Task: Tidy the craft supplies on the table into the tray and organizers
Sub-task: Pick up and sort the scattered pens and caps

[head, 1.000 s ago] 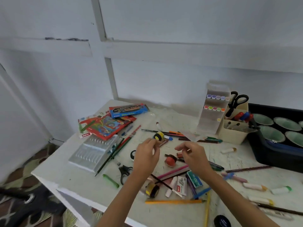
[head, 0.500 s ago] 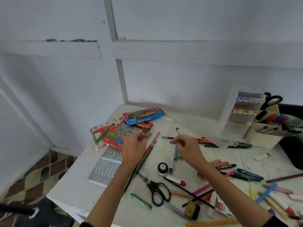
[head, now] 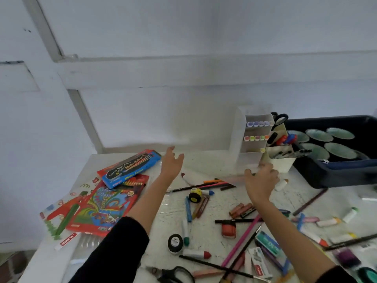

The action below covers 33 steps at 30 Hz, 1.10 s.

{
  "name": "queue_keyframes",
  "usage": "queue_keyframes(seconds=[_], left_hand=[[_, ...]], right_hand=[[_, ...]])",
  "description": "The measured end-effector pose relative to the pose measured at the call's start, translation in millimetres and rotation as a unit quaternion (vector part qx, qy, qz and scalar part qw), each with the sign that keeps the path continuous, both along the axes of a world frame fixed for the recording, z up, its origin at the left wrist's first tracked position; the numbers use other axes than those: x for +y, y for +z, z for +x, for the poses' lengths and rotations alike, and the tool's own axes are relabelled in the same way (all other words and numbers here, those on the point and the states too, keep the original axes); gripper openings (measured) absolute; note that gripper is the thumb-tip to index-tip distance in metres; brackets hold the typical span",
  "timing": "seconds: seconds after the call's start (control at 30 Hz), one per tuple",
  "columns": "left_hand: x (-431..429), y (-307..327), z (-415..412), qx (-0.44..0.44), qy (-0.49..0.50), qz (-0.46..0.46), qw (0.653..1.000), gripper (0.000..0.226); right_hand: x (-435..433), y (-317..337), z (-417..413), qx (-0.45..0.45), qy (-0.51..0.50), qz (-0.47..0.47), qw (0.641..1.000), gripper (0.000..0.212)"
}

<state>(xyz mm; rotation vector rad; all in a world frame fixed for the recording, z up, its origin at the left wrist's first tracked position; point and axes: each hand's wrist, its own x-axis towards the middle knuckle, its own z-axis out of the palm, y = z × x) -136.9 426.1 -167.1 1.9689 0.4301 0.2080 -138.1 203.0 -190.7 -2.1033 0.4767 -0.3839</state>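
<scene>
Head view — scattered pens crowd the table before the organizer.

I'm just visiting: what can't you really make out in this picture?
In the head view:
Right hand: motion-blurred, so whether it holds anything is unclear.
Black tray: cut off by the right edge.
Bottom scissors: handles cut off by the bottom edge.

I see a pale bluish-white wall filling the upper part of the view. A broad white batten runs across it, and below it a slanted white post goes down. At the lower left a blurred patch of floor shows.
</scene>
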Motion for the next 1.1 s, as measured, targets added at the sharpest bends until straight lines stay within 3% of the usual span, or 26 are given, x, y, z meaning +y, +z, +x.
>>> queue_keyframes(seconds=[0.1, 0.17, 0.27, 0.43, 0.57, 0.67, 0.9, 1.1], left_hand=[[-7.0, -7.3, 23.6, 0.043, -0.025, -0.033, 0.998, 0.051], [-10.9, -13.8, 31.5, 0.060, -0.033, -0.045, 0.997, 0.049], [-16.4, -16.6, 33.7, 0.036, -0.002, -0.054, 0.998, 0.046], [-31.4, 6.4, 8.1, -0.048, 0.071, -0.054, 0.995, 0.057], [-54.7, 22.9, -31.4, -0.040, 0.038, -0.045, 0.998, 0.025], [-82.5, 26.2, -71.3, -0.059, 0.034, -0.045, 0.997, 0.039], [-163.3, 14.9, -154.9, -0.100, 0.054, -0.104, 0.988, 0.017], [-207.9, -9.0, -206.6, -0.088, 0.060, -0.118, 0.987, 0.019]], right_hand=[[-11.8, -3.5, 4.2, 0.051, 0.030, 0.096, 0.994, 0.051], [-14.9, -3.1, 3.7, 0.078, 0.054, 0.134, 0.986, 0.043], [-18.3, 2.5, 2.3, 0.069, 0.074, 0.119, 0.988, 0.018], [-35.8, 22.8, -12.4, -0.007, 0.050, 0.120, 0.991, 0.025], [-68.0, 32.5, -36.0, -0.049, 0.031, 0.100, 0.993, 0.014], [-96.8, 34.1, -61.7, -0.045, 0.023, 0.124, 0.991, 0.012], [-160.5, 23.9, -129.9, -0.026, 0.018, 0.164, 0.986, 0.015], [-206.3, 17.5, -174.0, -0.008, 0.019, 0.176, 0.984, 0.020]])
